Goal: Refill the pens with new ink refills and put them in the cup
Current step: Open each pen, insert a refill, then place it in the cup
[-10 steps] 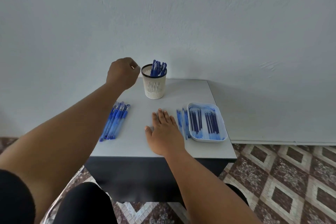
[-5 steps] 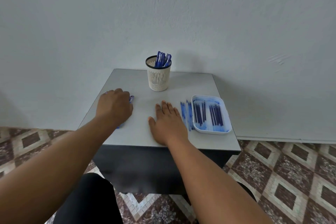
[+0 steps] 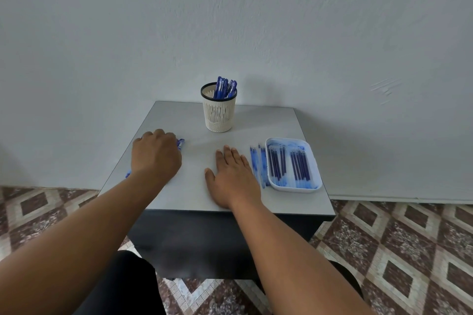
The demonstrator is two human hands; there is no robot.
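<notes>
**Left hand over the pen row, right hand flat on the desk**

Where print might sit on the pen barrels or the cup, nothing is legible at this resolution. The left hand (image 3: 154, 157) lies knuckles-up over the row of blue pens (image 3: 180, 144) on the left part of the grey desk (image 3: 281, 123). Only a capped end shows past the fingers and another end near the wrist, so the long axis of the row runs from near-left to far-right. The fingers curl down onto the pens; whether the grip has closed round one cannot be told, as the fingertips are hidden. The right hand (image 3: 231, 178) rests palm-down at mid-desk, fingers straight and together, holding nothing.

Just right of that hand lie loose blue refills (image 3: 259, 165), side by side, long axes running front to back. Beside them stands a white tray (image 3: 313, 161), holding two groups of dark blue refills (image 3: 289, 165) on the same front-to-back axis.

At the far centre of the desk a cream slotted pen cup (image 3: 219, 114) with a dark rim stands upright. It holds several blue capped pens (image 3: 225, 88), upright and leaning slightly right.
</notes>
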